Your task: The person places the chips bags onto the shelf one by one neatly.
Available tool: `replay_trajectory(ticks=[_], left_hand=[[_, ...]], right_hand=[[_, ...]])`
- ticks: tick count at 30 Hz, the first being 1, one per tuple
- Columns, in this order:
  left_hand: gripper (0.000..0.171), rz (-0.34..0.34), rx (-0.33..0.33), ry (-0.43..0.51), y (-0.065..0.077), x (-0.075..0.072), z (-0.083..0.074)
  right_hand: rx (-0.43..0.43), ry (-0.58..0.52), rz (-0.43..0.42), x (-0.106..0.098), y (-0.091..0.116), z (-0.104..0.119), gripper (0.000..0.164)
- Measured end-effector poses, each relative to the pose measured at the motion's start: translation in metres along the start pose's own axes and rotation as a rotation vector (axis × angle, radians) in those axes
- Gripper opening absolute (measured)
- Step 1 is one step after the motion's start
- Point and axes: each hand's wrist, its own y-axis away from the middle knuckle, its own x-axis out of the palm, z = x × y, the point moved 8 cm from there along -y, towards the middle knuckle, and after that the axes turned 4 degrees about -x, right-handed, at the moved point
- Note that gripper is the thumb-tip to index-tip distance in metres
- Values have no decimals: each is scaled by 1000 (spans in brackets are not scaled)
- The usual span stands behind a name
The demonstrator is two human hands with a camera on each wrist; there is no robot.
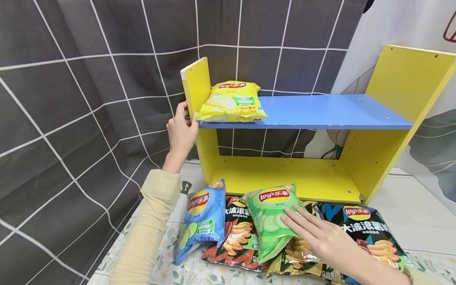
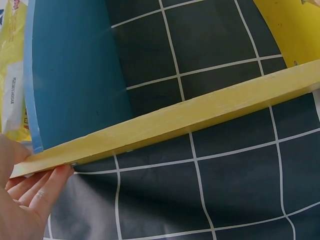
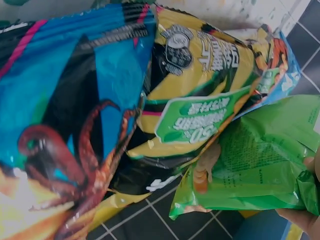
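Note:
My left hand grips the edge of the yellow left side panel of a small shelf, with the thumb in front and the fingers behind. Just beside it, a yellow bag of chips leans against that panel on the blue shelf board. My right hand holds a green bag of chips by its right side, fingers laid over the front. In the right wrist view its thumb shows on the bag's back. The green bag overlaps the red and gold bags in the head view.
Below the shelf lie a blue bag, a red bag, a gold bag and a black-and-blue bag on a floral cloth. The shelf's yellow bottom board is behind them. A dark grid curtain hangs left and behind.

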Motion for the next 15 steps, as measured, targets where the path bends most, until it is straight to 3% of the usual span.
replay_trajectory(ticks=[5,15], left_hand=[[36,-2,1,-7,0,0,0],[37,-12,15,-18,0,-1,-1]], right_hand=[[-16,-16,-34,-15,-3,1,51],[-144,46,-307,-71,-25,6,39]])
